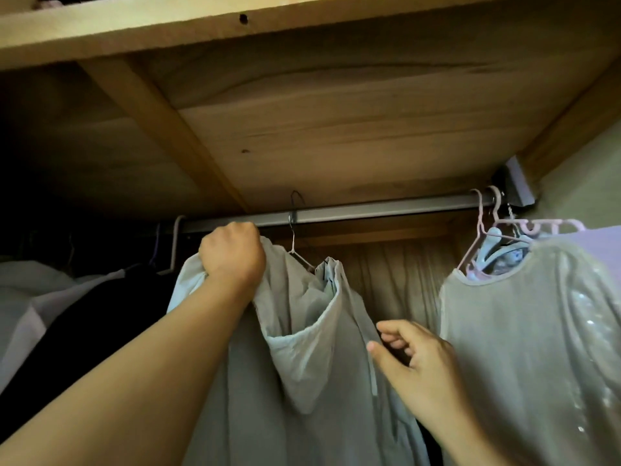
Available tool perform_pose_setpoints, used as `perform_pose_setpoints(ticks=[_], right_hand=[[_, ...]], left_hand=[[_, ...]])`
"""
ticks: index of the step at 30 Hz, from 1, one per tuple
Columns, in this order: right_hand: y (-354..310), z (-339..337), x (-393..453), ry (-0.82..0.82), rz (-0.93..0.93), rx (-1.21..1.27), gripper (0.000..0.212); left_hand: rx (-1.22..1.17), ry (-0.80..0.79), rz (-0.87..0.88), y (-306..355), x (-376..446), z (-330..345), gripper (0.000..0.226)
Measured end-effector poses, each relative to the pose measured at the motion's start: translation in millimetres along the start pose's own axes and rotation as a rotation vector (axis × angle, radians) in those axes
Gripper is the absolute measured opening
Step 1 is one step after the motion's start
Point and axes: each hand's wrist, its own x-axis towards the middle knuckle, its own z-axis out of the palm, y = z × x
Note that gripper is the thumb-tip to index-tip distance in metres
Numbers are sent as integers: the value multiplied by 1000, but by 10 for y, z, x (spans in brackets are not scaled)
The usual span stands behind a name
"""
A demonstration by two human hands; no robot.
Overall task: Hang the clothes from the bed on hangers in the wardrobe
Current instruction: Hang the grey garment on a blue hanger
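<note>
From the head view, your left hand (233, 253) grips the shoulder of the pale hooded garment (302, 331), bunching it just under the rail (369, 210); the garment hangs on a wire hanger (295, 227) hooked over that rail. Your right hand (416, 361) hovers beside the hood, fingers loosely curled, holding nothing; a sequined dress (524, 331) hangs to the right.

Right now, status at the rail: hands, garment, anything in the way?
Left hand grips pale hooded garment at its shoulder. Right hand open beside it. Wire hanger hooked on rail. Sequined dress hangs close right.
</note>
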Motion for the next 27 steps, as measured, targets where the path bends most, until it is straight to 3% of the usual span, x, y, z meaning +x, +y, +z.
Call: perform_pose_setpoints(ticks=[7, 13, 16, 21, 27], right_hand=[[-116, 80, 16, -10, 6, 38, 21], [-270, 143, -35, -27, -22, 78, 20], [-380, 177, -94, -33, -25, 111, 20], [-551, 224, -347, -36, -9, 125, 26], [-821, 235, -888, -49, 69, 189, 26]], left_hand=[[35, -109, 93, 89, -272, 59, 22], [-18, -177, 131, -109, -403, -147, 47], [-84, -103, 177, -253, -633, -233, 49], [-324, 195, 315, -619, -1313, -220, 46], [-599, 122, 252, -1000, -2213, -291, 47]])
